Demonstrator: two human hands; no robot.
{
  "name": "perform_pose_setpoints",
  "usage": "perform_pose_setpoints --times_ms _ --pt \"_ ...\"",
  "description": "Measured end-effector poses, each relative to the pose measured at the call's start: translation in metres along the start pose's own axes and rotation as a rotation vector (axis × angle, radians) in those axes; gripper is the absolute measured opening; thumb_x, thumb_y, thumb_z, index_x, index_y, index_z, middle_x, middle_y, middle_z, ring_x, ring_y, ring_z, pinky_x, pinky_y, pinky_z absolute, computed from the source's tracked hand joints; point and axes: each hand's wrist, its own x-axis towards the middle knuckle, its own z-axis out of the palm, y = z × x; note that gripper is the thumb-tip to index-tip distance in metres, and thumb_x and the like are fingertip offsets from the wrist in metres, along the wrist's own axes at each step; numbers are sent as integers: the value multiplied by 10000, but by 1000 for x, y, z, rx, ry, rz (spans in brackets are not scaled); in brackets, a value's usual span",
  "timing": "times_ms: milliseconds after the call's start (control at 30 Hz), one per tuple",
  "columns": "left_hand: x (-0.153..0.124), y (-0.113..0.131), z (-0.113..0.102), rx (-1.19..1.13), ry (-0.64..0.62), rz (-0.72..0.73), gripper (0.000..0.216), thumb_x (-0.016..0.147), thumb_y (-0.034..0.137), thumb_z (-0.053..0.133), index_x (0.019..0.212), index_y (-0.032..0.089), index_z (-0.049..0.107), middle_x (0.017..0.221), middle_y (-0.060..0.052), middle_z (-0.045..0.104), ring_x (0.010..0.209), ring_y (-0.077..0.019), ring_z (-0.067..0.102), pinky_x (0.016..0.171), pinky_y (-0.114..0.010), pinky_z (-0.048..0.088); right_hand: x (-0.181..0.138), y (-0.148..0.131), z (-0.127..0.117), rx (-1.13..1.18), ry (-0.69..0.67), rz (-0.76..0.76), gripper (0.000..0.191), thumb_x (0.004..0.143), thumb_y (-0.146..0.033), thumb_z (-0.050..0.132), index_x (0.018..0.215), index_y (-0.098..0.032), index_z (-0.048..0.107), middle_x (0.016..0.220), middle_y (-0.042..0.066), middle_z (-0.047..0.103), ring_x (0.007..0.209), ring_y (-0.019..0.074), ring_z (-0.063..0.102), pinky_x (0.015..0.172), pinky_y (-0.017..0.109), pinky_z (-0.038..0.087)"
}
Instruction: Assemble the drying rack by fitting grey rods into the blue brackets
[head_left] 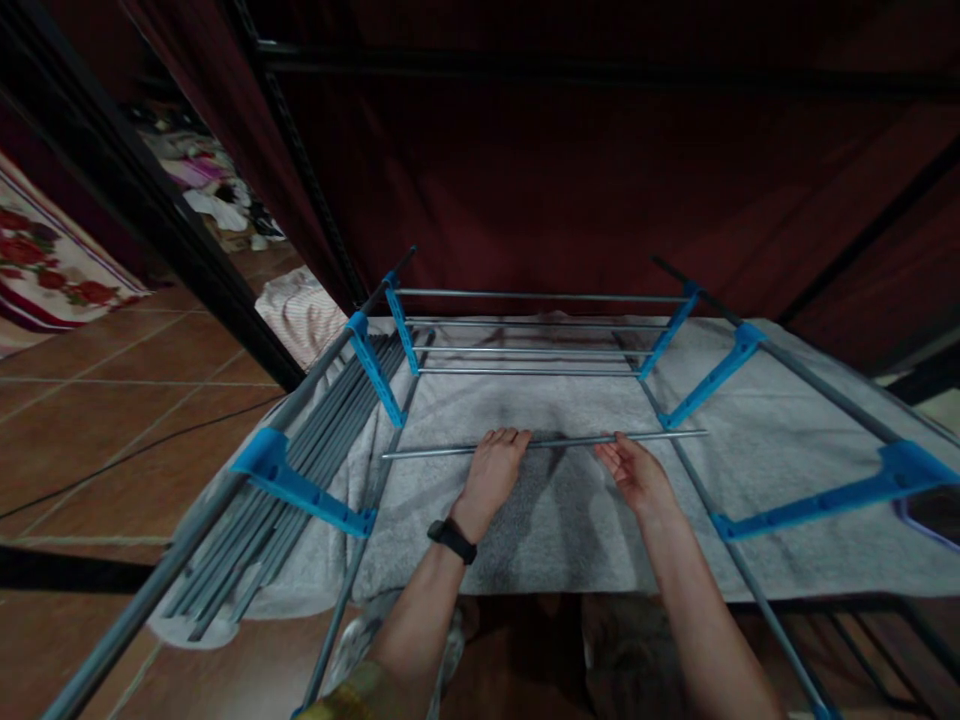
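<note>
A thin grey metal rod point(570, 441) lies crosswise in front of me, over a grey towel point(540, 500). My left hand point(495, 470), with a black band on the wrist, curls its fingers over the rod left of its middle. My right hand point(634, 470) grips the rod a little further right, palm turned inward. The rod spans between the side rails of a metal rack frame with blue plastic brackets point(375, 370). Three similar rods point(532, 350) sit fixed across the far end of the frame.
A bundle of loose grey rods point(300, 480) lies on the towel at the left. More blue brackets point(825, 500) line the right rail. A dark red curtain point(600, 170) hangs behind. Tiled floor point(112, 400) and a flowered rug point(45, 260) lie to the left.
</note>
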Motion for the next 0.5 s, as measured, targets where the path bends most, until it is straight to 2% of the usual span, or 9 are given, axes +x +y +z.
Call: perform_pose_setpoints --times_ms 167,500 --pt "2 -4 -2 -33 14 19 321 980 165 435 1232 222 626 1131 -77 698 1052 -226 631 965 -374 447 -1 -4 3 8 -13 -8 125 895 -111 573 809 -175 637 748 46 738 697 142 723 720 266 636" --pt "7 -19 -10 -3 65 -7 330 959 139 385 1164 188 639 1104 -96 722 1006 -263 654 919 -407 444 2 -30 -5 87 51 -168 58 874 -161 635 827 -196 635 775 33 756 712 141 728 697 259 636"
